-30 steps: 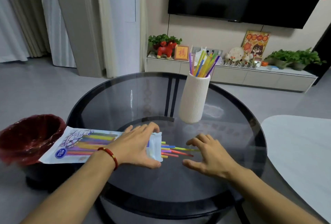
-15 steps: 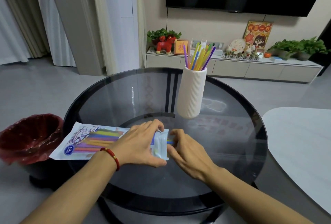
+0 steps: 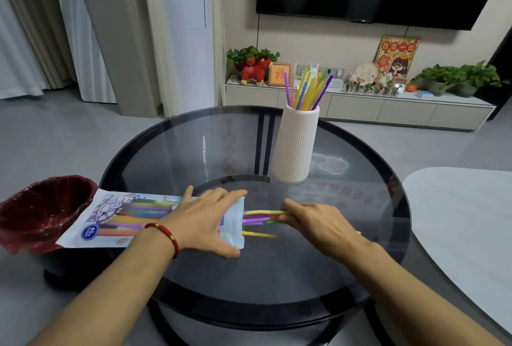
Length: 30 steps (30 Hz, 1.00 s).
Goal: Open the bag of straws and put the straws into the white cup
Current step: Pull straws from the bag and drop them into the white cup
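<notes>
From the head camera: the left hand (image 3: 203, 219) is lying flat, fingers spread out, pressing the bag of straws (image 3: 119, 218) down on the glass table (image 3: 277, 276). The bag's open end is facing right, its far end hanging over the red bin (image 3: 41, 207). The right hand (image 3: 318, 225) is reaching in low, fingers curled, pinching a few loose straws (image 3: 260, 219) sticking out of that opening. Behind them the white cup (image 3: 295, 146) is standing upright with straws already in it.
</notes>
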Each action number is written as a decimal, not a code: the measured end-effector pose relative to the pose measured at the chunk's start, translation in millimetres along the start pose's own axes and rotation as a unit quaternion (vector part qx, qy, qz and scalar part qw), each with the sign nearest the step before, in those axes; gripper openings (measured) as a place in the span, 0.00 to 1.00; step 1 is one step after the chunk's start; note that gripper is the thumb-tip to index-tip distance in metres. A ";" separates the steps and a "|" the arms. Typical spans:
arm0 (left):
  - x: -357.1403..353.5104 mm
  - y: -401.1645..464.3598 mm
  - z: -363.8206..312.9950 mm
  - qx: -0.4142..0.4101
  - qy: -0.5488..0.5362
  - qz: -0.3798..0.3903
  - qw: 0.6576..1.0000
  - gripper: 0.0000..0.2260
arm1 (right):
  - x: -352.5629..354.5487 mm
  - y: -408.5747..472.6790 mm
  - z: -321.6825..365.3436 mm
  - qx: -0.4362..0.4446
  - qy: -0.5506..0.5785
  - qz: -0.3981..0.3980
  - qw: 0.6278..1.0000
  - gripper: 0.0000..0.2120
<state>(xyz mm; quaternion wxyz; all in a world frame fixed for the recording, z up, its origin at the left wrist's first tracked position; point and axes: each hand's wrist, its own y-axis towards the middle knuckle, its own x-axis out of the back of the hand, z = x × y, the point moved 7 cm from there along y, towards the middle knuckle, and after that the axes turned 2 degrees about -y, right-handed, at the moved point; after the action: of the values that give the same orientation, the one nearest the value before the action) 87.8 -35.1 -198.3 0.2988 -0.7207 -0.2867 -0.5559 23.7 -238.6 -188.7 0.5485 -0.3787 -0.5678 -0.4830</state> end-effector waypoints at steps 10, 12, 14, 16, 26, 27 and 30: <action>-6.3 20.1 -44.0 -0.039 0.018 -0.040 0.998 0.21 | 33.1 -14.0 -11.4 0.015 -0.089 -0.027 0.996 0.33; -7.9 22.5 -48.6 -0.035 0.038 -0.051 0.997 0.15 | 41.0 -16.2 -10.2 0.002 -0.135 -0.039 0.990 0.33; -7.2 23.8 -50.1 -0.031 0.042 -0.058 0.997 0.13 | 53.1 -19.7 -9.4 -0.014 -0.161 -0.067 0.985 0.25; -2.7 23.6 -47.8 -0.018 0.029 -0.071 0.997 0.10 | 72.5 -29.2 5.3 0.031 -0.145 -0.189 0.971 0.16; 11.7 15.1 -62.9 -0.017 -0.017 -0.137 0.990 0.10 | -26.6 -18.8 18.9 -0.321 0.635 -0.073 0.699 0.30; 11.1 14.4 -66.2 -0.019 -0.013 -0.136 0.991 0.10 | -26.1 -13.9 13.8 -0.324 0.653 -0.120 0.674 0.28; 9.6 12.6 -70.7 -0.030 -0.012 -0.127 0.991 0.07 | -16.7 -8.1 -0.9 -0.312 0.606 -0.224 0.696 0.26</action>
<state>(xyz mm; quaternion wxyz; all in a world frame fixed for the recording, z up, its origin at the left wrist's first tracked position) 54.7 -95.5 -175.9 0.2004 -0.6936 -0.3628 -0.5891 18.1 -239.8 -206.4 0.4998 -0.0150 0.0029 -0.8660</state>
